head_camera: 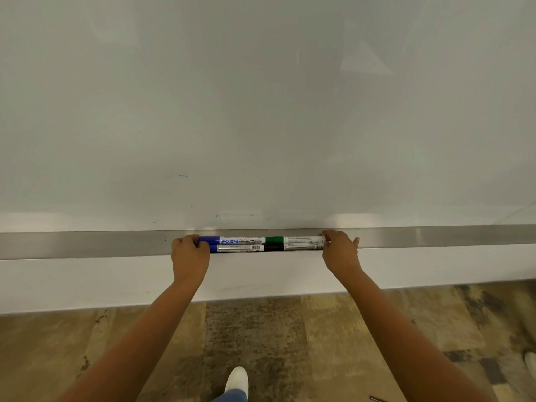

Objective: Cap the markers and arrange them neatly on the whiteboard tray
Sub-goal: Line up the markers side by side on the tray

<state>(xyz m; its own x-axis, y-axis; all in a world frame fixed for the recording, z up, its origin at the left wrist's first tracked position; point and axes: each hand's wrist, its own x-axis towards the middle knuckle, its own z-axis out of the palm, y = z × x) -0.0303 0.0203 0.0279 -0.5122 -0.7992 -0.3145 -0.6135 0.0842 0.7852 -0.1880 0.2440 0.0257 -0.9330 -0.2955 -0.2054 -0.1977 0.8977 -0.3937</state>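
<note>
Several capped markers lie in two rows, end to end, on the metal whiteboard tray [87, 245]. The back row holds a blue marker [240, 240] and a green marker [303, 239]. In front lie a second blue marker [240, 248] and a black marker [301, 246]. My left hand [190, 252] is curled over the blue caps at the left end of the rows. At the right end, my right hand [339, 252] has its fingertips closed on the tails of the green and black markers. All visible caps are on.
The whiteboard [261, 111] fills the upper view, with a few faint ink specks near its lower edge. Below the tray are a white wall strip and a patterned floor. My white shoe [237, 378] is at the bottom, and another white shoe [530, 364] at the right edge.
</note>
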